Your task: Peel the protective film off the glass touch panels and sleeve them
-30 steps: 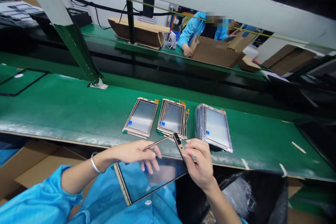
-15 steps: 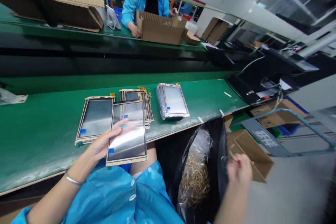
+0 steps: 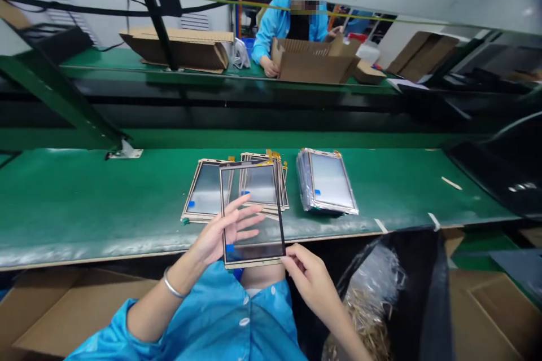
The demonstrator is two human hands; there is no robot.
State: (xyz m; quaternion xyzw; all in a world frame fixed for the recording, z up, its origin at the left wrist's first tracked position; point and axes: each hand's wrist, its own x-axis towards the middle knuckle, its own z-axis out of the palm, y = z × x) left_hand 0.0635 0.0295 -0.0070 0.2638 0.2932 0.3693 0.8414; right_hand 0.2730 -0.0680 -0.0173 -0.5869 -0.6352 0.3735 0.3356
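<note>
I hold a clear touch panel (image 3: 258,186) with a dark border upright above the bench edge. My left hand (image 3: 224,231) supports it from behind, fingers spread against the glass. My right hand (image 3: 307,276) pinches the panel's lower right corner. Behind it on the green bench (image 3: 84,203) lie a single panel (image 3: 202,192), a fanned stack of panels (image 3: 282,172) and a thicker wrapped stack (image 3: 328,180).
A black bag (image 3: 419,287) holding clear film and straw-like scraps hangs open at my right. Cardboard boxes (image 3: 51,304) sit under the bench at left and right. Across the belt a person in blue handles a cardboard box (image 3: 313,65).
My right hand has come back from the black bag and taken the panel's lower right corner. The view has swung back left to the bench.
</note>
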